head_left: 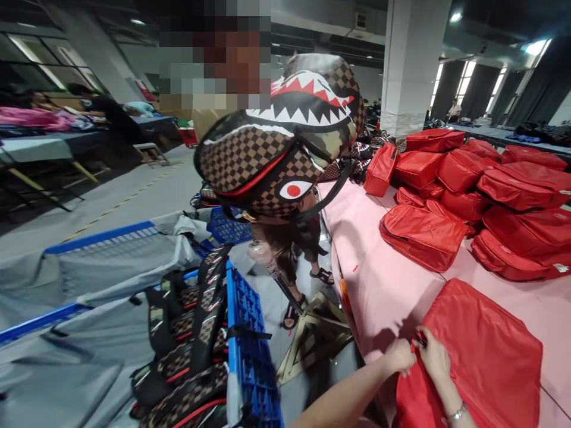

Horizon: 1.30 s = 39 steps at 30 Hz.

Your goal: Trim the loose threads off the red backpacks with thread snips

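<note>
A red fabric bag (pixel 488 345) lies on the pink-covered table close in front of me, at the lower right. My left hand (pixel 400 356) is closed in a pinch on the bag's left edge. Right beside it, my right hand (pixel 435 355) is also closed at the same edge, with a band on its wrist. A small dark piece (pixel 420 340) shows at the right fingertips; whether it is a zipper pull I cannot tell. The bag's lower part runs out of view.
Several red bags (pixel 422 235) are piled on the pink table (pixel 357 255). Across from me stands a person with a checkered shark-face backpack (pixel 250 157). At left, a blue crate (pixel 252 351) stands beside checkered bags (pixel 191 356) and grey-lined bins (pixel 57 368). A pillar (pixel 413 65) rises behind.
</note>
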Each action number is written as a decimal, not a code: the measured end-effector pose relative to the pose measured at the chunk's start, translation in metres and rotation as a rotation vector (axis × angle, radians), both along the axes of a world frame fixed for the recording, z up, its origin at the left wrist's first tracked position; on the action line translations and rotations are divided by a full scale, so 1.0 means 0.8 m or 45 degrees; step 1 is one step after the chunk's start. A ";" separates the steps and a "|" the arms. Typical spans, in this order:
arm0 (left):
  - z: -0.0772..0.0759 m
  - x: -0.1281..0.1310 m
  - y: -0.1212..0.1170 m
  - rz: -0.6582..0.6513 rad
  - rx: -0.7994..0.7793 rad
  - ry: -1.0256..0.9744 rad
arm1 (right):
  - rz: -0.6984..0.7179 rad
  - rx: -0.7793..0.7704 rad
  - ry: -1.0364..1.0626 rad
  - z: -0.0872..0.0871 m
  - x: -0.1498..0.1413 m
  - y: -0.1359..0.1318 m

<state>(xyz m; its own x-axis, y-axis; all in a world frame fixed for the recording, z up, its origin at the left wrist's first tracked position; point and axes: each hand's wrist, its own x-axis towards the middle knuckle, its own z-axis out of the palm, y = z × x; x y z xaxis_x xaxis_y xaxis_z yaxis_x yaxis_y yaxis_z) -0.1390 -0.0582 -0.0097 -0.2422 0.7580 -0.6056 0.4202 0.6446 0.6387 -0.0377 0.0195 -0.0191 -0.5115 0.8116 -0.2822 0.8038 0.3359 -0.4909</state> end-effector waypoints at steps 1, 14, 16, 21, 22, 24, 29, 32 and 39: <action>0.001 0.000 0.000 0.001 0.012 0.040 | -0.008 0.010 -0.015 0.000 -0.001 0.001; -0.006 -0.006 -0.024 -0.228 0.492 0.114 | -0.172 0.058 0.242 0.019 -0.005 0.008; -0.016 -0.003 -0.028 -0.139 0.548 0.081 | -0.177 0.010 0.356 0.013 0.002 0.015; -0.018 0.002 -0.049 -0.020 0.639 0.054 | -0.256 0.093 0.618 0.008 0.039 -0.003; -0.019 0.003 -0.051 -0.033 0.656 0.077 | -0.243 0.126 0.639 0.006 0.048 -0.012; -0.022 0.004 -0.054 -0.053 0.692 0.134 | -0.202 0.175 0.622 -0.001 0.064 -0.030; -0.033 0.009 -0.057 -0.044 0.739 0.218 | -0.090 0.175 0.450 -0.012 0.077 -0.059; -0.035 0.010 -0.057 -0.088 0.769 0.234 | -0.043 0.177 0.387 -0.010 0.071 -0.061; -0.042 0.007 -0.057 -0.123 0.788 0.288 | -0.072 0.243 0.293 -0.010 0.063 -0.061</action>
